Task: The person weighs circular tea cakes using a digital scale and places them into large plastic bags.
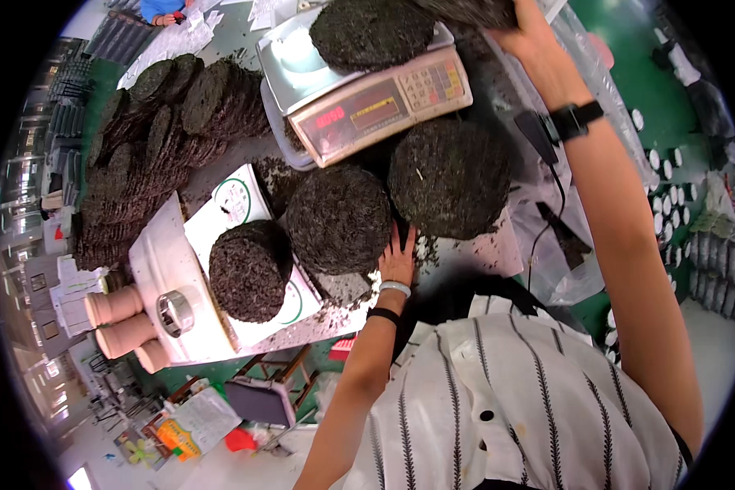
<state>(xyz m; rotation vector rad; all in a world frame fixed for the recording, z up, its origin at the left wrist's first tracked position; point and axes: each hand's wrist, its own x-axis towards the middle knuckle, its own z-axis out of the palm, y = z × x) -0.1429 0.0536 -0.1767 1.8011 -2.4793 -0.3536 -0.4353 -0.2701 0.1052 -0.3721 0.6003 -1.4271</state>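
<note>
My right hand (523, 33) is at the top edge, gripping a dark round cake (474, 11) of what looks like dried seaweed; the fingertips are hidden. My left hand (397, 260) has its fingers apart, the tips reaching between two dark round stacks, the middle stack (340, 220) and the right stack (450, 177). It holds nothing that I can see. Another round cake (373, 33) lies on the steel pan of a digital scale (380, 110) with a lit red display. A shorter dark cylinder (251, 272) sits on white printed packaging (233, 199).
Several leaning stacks of dark discs (159, 135) fill the table's left side. A roll of tape (176, 312) and cardboard tubes (122, 331) lie at the near left. A black cable (542, 233) hangs at right. Another person's hand (165, 19) shows at top left.
</note>
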